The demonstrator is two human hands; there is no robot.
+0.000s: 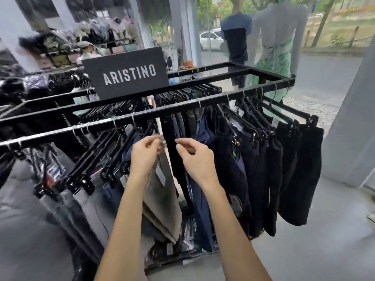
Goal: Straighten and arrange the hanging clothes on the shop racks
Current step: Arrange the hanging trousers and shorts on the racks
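Clothes (pixel 223 159), hung close together on black hangers (pixel 113 147) along the front rail (pixel 81 128) of the rack, right in front. Clipped at the waist, so as to drop straight down. Bunched and tilted on the left side, neater on the right (maybe the side already tidy).

Left hand (pixel 145 153) up at the top of the grey trousers (pixel 162 199), pinching the little clip (pixel 162 139) there with curled fingers, likely to keep that hanger steady. Right hand (pixel 194 159) just beside, with fingertips drawn close at the edge of the black trousers (pixel 172 142). Hard to tell whether gripping or only touching.

Both hands narrow and near each other, with only the black trousers between. Looks like opening a gap, to pull one pair away from the next and space them evenly.

Sign (pixel 127 73) standing on top of the rack, up out of the way of the hangers. Much of the left side not yet straightened, by the look of it.
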